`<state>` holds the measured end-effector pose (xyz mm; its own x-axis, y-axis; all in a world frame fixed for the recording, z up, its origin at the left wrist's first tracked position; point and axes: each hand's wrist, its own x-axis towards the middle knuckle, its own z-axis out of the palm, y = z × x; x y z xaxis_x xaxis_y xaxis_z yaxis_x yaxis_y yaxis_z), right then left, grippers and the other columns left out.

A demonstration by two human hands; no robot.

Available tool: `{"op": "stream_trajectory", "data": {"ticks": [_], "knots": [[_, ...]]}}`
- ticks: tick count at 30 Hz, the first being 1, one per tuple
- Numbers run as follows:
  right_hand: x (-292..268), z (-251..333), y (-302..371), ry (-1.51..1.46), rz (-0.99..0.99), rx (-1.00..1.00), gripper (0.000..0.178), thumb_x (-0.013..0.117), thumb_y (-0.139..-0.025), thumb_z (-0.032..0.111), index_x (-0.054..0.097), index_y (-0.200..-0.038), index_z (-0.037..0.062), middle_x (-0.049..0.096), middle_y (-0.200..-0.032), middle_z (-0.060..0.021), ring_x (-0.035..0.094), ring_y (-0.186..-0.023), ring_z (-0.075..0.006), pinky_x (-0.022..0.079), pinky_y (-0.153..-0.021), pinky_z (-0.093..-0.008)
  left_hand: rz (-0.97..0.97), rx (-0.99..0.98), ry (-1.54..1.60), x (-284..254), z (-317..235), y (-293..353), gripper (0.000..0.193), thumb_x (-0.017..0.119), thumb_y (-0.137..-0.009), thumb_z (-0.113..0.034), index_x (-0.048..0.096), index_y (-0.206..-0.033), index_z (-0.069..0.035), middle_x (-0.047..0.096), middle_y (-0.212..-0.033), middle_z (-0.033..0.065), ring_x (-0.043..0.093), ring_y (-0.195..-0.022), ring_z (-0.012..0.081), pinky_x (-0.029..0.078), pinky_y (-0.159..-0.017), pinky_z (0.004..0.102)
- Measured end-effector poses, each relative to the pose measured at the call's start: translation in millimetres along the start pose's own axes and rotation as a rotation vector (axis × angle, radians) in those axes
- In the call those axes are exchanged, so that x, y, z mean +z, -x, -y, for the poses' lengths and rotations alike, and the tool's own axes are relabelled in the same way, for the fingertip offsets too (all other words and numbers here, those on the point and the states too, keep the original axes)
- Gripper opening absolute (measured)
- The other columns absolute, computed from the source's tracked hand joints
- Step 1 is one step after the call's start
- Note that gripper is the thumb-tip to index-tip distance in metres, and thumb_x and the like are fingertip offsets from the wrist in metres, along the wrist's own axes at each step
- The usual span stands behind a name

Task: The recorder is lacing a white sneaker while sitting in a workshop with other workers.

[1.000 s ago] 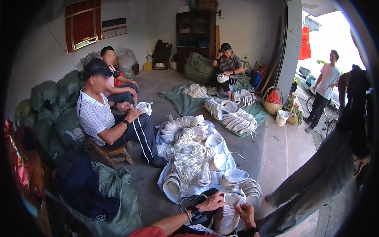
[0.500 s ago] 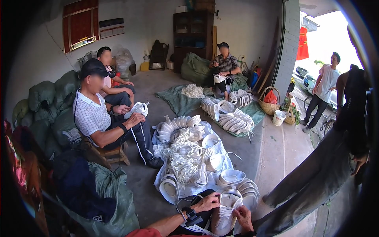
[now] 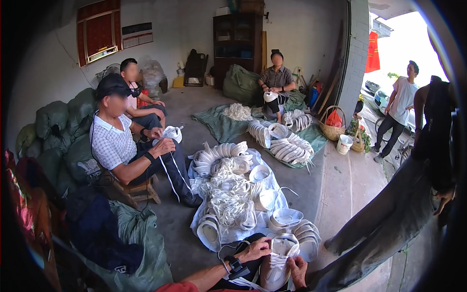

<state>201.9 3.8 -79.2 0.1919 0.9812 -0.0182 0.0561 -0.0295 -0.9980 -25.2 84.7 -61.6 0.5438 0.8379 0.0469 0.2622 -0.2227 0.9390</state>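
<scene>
Left hand (image 3: 256, 249) and right hand (image 3: 297, 269) grip the white shoe (image 3: 275, 276); uneven pulling could skew its laces (image 3: 278, 261).

No lettering is legible from where I stand; the wall calendar (image 3: 137, 35), red banner (image 3: 373, 54) and navy garment (image 3: 104, 233) carry markings too indistinct to read.

Stacked white shoes (image 3: 292, 151), heaped laces (image 3: 224, 200) and bulging green sacks (image 3: 52, 119) mark a workshop.
</scene>
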Motion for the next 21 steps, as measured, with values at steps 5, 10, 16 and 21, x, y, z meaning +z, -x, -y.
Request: {"op": "stream_trajectory", "data": {"ticks": [5, 10, 16, 21], "knots": [[1, -1, 1, -0.015, -0.007, -0.005, 0.024, 0.066, -0.082, 0.014, 0.050, -0.066, 0.0049, 0.048, -0.062, 0.0065, 0.039, -0.059, -0.0023, 0.034, -0.053, -0.0201, 0.000, 0.011, 0.014, 0, 2, 0, 0.024, 0.061, -0.083, -0.020, 0.058, -0.074, 0.001, 0.045, -0.130, 0.0177, 0.048, -0.114, 0.0236, 0.038, -0.091, 0.0306], [2, 3, 2, -0.023, -0.013, -0.018, 0.024, 0.066, -0.082, 0.014, 0.050, -0.067, 0.0049, 0.049, -0.062, 0.0062, 0.040, -0.059, -0.0023, 0.034, -0.053, -0.0201, -0.004, 0.012, 0.016, -1, -3, 1, 0.024, 0.061, -0.083, -0.020, 0.058, -0.074, 0.001, 0.045, -0.129, 0.0176, 0.048, -0.113, 0.0234, 0.038, -0.090, 0.0302], [4, 2, 1, -0.014, -0.030, 0.015, 0.022, 0.065, -0.082, 0.011, 0.051, -0.067, 0.0047, 0.050, -0.063, 0.0055, 0.043, -0.060, -0.0031, 0.037, -0.055, -0.0202, -0.033, 0.070, 0.040, -2, -6, 0, 0.023, 0.062, -0.081, -0.020, 0.058, -0.074, 0.002, 0.049, -0.122, 0.0205, 0.051, -0.108, 0.0272, 0.041, -0.088, 0.0321], [4, -11, -3, -0.039, -0.024, 0.038, 0.025, 0.070, -0.079, 0.018, 0.052, -0.067, 0.0053, 0.049, -0.061, 0.0053, 0.042, -0.058, -0.0029, 0.036, -0.051, -0.0204, -0.032, 0.024, 0.065, -6, -9, 2, 0.021, 0.063, -0.080, -0.018, 0.059, -0.074, 0.002, 0.049, -0.124, 0.0192, 0.051, -0.110, 0.0252, 0.040, -0.089, 0.0305]]}}
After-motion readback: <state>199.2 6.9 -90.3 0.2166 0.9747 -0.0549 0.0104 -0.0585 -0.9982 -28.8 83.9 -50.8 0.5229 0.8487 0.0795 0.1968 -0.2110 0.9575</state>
